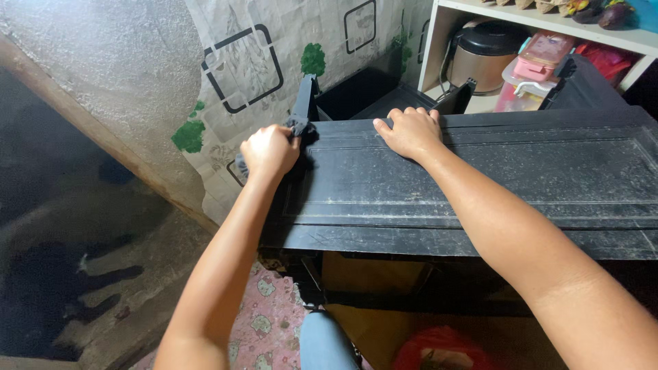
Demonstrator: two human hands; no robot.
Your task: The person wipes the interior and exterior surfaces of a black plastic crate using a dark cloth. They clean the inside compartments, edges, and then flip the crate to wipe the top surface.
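A left hand [269, 151] grips a crumpled dark grey cloth [299, 126] against a scuffed black plastic panel [480, 185], while the right hand [410, 131] lies open, fingers curled over its far edge.

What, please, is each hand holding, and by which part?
The left hand clutches a bunched dark cloth at the black panel corner. The right hand presses flat on the panel, fingers over its far edge.

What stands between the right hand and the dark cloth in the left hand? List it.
Nothing visible. The right hand lies flat on the far edge of the black panel; the left hand grips the dark cloth at the panel's left corner. Only bare panel surface lies between them.
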